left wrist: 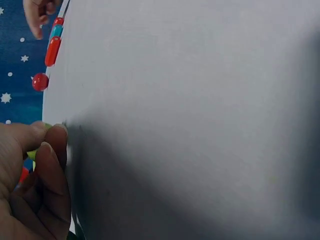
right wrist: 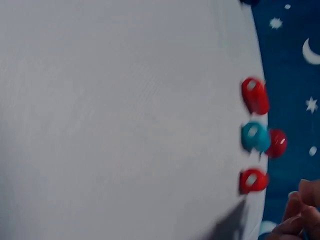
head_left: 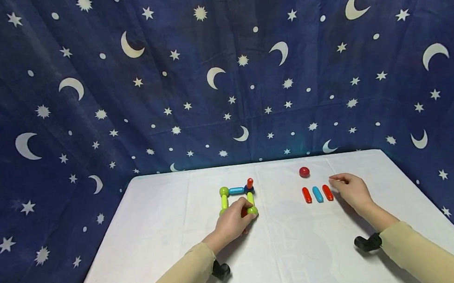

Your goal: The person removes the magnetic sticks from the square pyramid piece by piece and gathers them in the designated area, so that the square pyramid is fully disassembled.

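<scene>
On the table a square frame of toy rods and balls lies under my left hand (head_left: 231, 219). It has a green ball (head_left: 224, 191), a blue rod (head_left: 237, 190), a dark blue ball (head_left: 250, 190) with a red rod (head_left: 250, 182) standing up from it, and green rods down both sides. My left thumb and fingers pinch the near right green ball (head_left: 253, 210); a red piece shows beneath the hand, which covers most of the near side. Beside a loose red rod (head_left: 327, 192), my right hand (head_left: 352, 191) hovers with loosely bent fingers, holding nothing visible.
Left of that loose rod lie a blue rod (head_left: 317, 194) and another red rod (head_left: 306, 195), in a row. Behind them sits a red ball (head_left: 304, 172). A dark blue curtain (head_left: 192, 136) with moons and stars hangs beyond the white table's (head_left: 297, 245) far edge.
</scene>
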{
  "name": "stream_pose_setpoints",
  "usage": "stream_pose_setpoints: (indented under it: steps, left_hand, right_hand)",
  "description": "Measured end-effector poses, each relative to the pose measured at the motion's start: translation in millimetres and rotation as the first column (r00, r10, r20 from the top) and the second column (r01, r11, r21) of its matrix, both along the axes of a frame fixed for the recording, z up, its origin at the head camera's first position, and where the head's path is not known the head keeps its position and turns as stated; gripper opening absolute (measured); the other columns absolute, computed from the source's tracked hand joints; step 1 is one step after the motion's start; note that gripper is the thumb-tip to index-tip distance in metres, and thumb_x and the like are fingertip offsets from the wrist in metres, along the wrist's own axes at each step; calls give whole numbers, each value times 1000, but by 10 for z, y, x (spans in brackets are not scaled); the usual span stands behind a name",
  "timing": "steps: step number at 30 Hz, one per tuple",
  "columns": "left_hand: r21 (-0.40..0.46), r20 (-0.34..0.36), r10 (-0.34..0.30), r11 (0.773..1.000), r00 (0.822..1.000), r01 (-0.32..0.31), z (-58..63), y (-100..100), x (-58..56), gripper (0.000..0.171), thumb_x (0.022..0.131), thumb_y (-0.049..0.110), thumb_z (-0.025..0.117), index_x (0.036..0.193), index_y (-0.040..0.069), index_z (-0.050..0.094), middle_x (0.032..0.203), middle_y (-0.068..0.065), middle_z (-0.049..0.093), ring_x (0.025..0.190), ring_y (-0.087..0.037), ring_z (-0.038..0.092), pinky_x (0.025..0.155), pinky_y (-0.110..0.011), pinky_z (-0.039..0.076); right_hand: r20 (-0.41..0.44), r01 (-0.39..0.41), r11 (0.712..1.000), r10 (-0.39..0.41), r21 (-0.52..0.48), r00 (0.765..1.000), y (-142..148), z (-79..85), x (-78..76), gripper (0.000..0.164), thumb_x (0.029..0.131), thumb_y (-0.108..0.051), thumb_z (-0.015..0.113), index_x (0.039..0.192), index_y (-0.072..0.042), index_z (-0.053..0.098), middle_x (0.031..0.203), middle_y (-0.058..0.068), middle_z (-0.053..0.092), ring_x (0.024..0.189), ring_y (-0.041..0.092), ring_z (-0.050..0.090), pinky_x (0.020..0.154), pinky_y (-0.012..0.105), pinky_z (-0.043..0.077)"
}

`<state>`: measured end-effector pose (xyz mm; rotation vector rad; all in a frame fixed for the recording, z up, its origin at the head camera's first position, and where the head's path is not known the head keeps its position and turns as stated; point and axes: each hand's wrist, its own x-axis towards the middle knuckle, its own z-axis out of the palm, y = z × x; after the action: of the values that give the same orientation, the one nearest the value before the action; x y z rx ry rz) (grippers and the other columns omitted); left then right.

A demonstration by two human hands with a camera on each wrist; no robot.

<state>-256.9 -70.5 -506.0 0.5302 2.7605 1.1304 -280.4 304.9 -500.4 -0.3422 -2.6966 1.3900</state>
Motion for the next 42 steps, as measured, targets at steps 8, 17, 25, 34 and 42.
stream_pose_setpoints:
  steps: [8, 17, 25, 34, 42]
  left_hand:
    - [-67, -19, -115, 991, 993, 113, -27, -51, 2, 26, 100, 28, 70, 125, 22, 64, 106, 7, 63, 53, -5, 60, 67, -26, 50]
    - [-151, -8, -252, 957, 968, 248, 9, -130, 37, 30, 102, 35, 64, 131, 33, 67, 107, 12, 59, 75, 0, 56, 74, -25, 47]
    - [-127, 20, -268, 955, 963, 269, 41, -162, 64, 25, 99, 43, 67, 122, 33, 69, 104, 14, 58, 77, -2, 58, 75, -26, 46]
    - [-87, 57, -218, 971, 974, 223, 52, -206, 82, 17, 99, 38, 68, 114, 29, 68, 92, 13, 59, 56, -6, 62, 63, -26, 49]
    - [-82, 72, -157, 983, 985, 163, 53, -308, 35, 33, 98, 28, 66, 130, 21, 61, 109, 8, 64, 64, -6, 63, 76, -29, 51]
  right_hand:
    - [-131, -228, 973, 223, -32, 966, -478, 81, -17, 38, 101, -25, 67, 130, -1, 66, 96, 11, 62, 70, 21, 56, 55, 28, 47]
    - [-78, -424, 906, 424, 16, 902, -1168, 78, -3, 43, 95, -24, 76, 135, -13, 65, 119, 7, 66, 84, 19, 60, 63, 31, 50]
    - [-90, -475, 876, 468, -89, 879, -1431, 54, 9, 41, 92, -23, 79, 130, -13, 69, 126, 8, 60, 85, 22, 60, 53, 37, 53]
    - [-108, -483, 873, 474, -73, 874, -1466, 29, 17, 25, 92, -28, 79, 114, -17, 73, 107, -2, 69, 85, 20, 60, 62, 32, 49]
    - [-63, -432, 861, 432, -270, 900, -1449, -34, 17, 32, 94, -28, 77, 118, -8, 69, 93, 9, 71, 73, 29, 62, 57, 33, 50]
